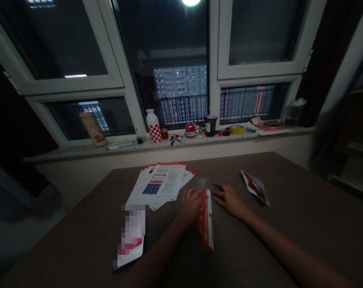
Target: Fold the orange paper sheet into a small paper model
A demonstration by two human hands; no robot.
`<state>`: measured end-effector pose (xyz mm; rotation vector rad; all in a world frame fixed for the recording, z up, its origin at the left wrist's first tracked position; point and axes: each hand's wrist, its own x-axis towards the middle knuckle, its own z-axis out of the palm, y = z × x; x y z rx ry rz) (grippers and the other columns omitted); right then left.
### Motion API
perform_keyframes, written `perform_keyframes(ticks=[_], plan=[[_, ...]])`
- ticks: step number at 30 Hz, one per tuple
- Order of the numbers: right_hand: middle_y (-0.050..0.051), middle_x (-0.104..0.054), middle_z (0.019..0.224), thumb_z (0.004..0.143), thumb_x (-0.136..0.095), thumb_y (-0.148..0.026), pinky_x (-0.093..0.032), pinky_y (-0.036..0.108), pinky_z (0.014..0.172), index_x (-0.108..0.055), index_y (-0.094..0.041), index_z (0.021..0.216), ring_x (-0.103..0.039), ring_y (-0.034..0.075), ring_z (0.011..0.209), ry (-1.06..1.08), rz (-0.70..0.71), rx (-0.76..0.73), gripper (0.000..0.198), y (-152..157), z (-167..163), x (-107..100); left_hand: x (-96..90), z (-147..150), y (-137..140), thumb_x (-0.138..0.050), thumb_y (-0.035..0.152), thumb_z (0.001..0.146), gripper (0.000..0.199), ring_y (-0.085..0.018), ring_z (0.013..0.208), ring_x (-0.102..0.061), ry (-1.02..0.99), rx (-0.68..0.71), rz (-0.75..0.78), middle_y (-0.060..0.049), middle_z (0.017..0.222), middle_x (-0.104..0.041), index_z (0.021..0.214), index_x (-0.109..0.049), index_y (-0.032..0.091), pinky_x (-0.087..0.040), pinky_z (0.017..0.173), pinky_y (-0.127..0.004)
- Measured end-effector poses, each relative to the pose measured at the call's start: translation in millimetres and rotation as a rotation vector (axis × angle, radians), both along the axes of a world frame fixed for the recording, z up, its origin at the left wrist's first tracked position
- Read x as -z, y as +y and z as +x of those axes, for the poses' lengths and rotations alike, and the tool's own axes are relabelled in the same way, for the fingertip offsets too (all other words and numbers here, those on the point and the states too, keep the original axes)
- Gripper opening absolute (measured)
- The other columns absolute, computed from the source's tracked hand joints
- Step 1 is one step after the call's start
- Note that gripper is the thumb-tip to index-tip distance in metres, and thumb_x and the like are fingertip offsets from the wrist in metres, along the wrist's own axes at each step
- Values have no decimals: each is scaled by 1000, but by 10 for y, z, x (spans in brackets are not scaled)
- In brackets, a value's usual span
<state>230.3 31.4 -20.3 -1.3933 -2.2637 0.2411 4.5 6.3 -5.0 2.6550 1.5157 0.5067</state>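
A red and white sheet of paper, folded into a narrow strip, lies lengthwise in front of me on the dark table. My left hand rests on its left side with the fingers stretched over the red part. To the right of the strip, my right hand lies palm down with fingers apart, its fingertips close to the upper right edge; whether they touch it I cannot tell. Farther right sits another folded red and white paper, standing partly open. Several loose printed sheets overlap at the back left.
Left of my left forearm lies a partly blurred flat white and red item with a dark edge. Along the windowsill stand a checkered bottle, a brown cylinder, a red can, a dark cup and yellow tape.
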Motion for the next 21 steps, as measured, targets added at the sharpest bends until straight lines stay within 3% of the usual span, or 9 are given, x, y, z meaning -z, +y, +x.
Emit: perform_keyframes(ticks=[7,21], plan=[[6,-52,136,91,-56,-35,-36,46,105,-69,-35,116,-45,27,125,68,49,-50,28,-42,17,-28,0,6,-9,-51,38,95,35,-28,134,-34,21,-3,12,3,145,-47,129,-58,37,-29,112,-54],[8,-57,130,87,-59,-29,-36,43,106,-74,-30,107,-48,26,122,185,11,-43,25,-50,18,-66,42,-1,4,-46,41,97,36,-29,135,-33,54,5,51,3,146,-46,131,-55,39,-28,112,-56]])
